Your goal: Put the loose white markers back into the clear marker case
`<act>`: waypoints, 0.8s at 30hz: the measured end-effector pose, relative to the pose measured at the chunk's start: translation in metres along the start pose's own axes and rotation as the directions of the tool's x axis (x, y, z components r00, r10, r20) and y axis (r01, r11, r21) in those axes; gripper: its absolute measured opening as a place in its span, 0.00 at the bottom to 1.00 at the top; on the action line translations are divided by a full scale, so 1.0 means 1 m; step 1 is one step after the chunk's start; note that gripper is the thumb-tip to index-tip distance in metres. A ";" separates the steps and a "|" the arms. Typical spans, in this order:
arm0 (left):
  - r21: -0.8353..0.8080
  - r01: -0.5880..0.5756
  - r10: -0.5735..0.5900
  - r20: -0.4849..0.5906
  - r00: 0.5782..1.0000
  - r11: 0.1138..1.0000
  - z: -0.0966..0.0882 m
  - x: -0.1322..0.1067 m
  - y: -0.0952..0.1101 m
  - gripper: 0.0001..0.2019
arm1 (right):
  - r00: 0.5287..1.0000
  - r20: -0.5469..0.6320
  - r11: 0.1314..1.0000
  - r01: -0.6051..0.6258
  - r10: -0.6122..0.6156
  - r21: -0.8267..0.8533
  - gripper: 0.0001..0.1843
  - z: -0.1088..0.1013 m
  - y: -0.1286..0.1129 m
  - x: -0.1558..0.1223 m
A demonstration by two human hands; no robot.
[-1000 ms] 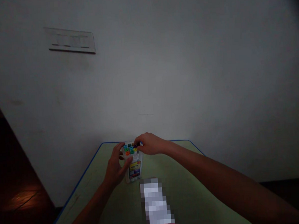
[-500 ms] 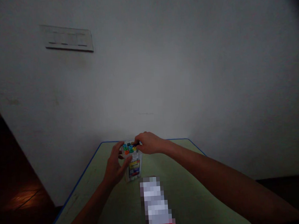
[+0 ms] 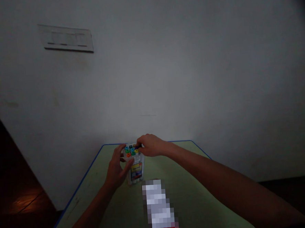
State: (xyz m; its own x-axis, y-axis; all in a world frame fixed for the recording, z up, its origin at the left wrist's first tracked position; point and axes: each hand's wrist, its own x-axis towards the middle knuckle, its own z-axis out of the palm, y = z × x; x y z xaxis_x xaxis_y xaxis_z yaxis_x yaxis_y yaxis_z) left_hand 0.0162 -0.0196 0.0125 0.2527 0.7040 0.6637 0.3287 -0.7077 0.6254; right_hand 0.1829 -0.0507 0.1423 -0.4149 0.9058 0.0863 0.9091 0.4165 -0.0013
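Nearest the camera, at the near edge of the green table [image 3: 188, 194], we note a pixelated patch [image 3: 159, 206] whose contents cannot be made out; a red strip shows at its bottom end. Both bare forearms reach forward over the table on either side of this patch. The left hand [image 3: 116, 171] is closed around the left side of a marker pack [image 3: 136, 170], with the thumb across the front face and the fingers wrapped behind the upper left corner. The pack is a clear case with a yellow and dark label. It stands upright on the table, a little left of the middle and close to the far edge. Coloured marker caps [image 3: 131, 151] show at its open top: green, teal, orange and yellow. The right hand [image 3: 151, 145] comes in from the right and rests over the top right corner of the pack, its fingers curled down onto the caps there. The light is too dim for us to tell whether they pinch a single marker or only touch the tops. The table has a blue rim, and its far edge meets a plain pale wall [image 3: 191, 73]. A white switch plate [image 3: 66, 38] is mounted high on the wall, to the left. Dark wooden floor [image 3: 15, 201] is visible beyond the left edge of the table.
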 end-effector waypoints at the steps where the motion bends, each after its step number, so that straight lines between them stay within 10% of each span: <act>1: 0.000 0.001 -0.001 -0.001 1.000 1.000 0.000 0.000 0.000 0.24 | 1.000 0.000 1.000 -0.001 0.001 0.001 0.16 0.000 0.000 0.000; 24: -0.017 0.001 -0.001 -0.009 1.000 1.000 0.000 -0.001 -0.001 0.24 | 1.000 -0.013 1.000 -0.008 0.008 0.001 0.17 0.001 -0.001 0.000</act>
State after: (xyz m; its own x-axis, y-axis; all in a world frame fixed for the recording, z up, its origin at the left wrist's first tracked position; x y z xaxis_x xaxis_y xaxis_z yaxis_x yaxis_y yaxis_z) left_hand 0.0158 -0.0190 0.0111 0.2438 0.7043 0.6667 0.3131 -0.7078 0.6332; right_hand 0.1824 -0.0508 0.1411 -0.4068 0.9081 0.0993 0.9125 0.4091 -0.0032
